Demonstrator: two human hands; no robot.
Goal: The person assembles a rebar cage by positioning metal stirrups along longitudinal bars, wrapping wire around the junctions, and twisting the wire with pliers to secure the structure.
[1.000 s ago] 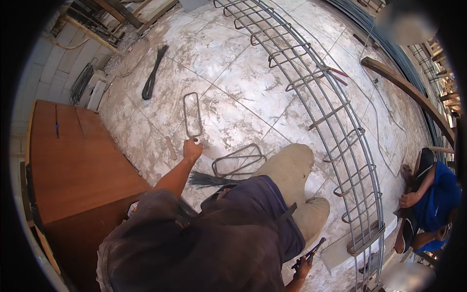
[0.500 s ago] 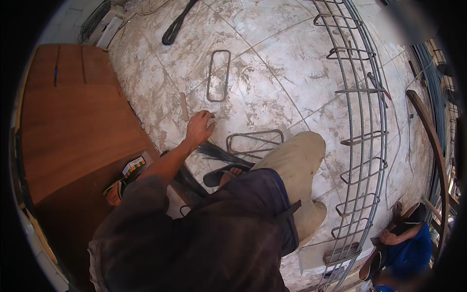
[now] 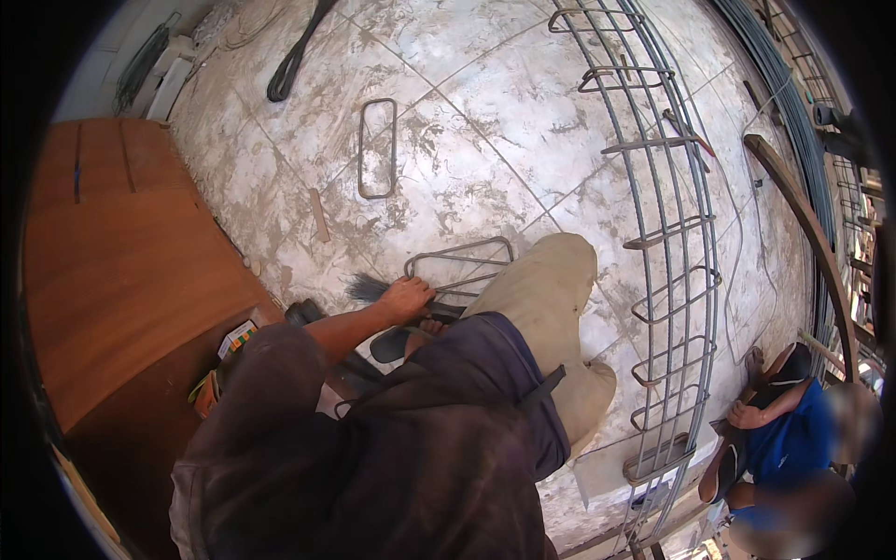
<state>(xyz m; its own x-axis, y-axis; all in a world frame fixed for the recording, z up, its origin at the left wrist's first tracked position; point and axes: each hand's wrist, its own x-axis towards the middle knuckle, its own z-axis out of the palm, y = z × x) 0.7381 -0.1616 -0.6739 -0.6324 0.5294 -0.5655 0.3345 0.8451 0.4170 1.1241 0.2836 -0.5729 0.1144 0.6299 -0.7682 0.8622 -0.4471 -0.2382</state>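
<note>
My left hand [image 3: 407, 297] is down on a bundle of thin dark wires [image 3: 368, 287], fingers bent together at the near-left end of a bent steel stirrup [image 3: 467, 250]. What lies between the fingertips is hidden. The wire bundle's frayed end sticks out left of the hand, beside my sandalled foot [image 3: 390, 345]. My right hand is out of view. Farther off, a second rectangular stirrup [image 3: 392, 149] lies flat on the floor.
A long rebar cage [image 3: 668, 233] runs along my right. A brown wooden panel [image 3: 131, 280] stands on the left. At lower right another person's hand [image 3: 746, 416] rests near their knee. A curved bar [image 3: 812, 233] and a dark wire coil [image 3: 284, 86] lie beyond.
My left hand has moved down and toward me, from over the floor onto the wire bundle beside the near stirrup. The whole view has shifted slightly.
</note>
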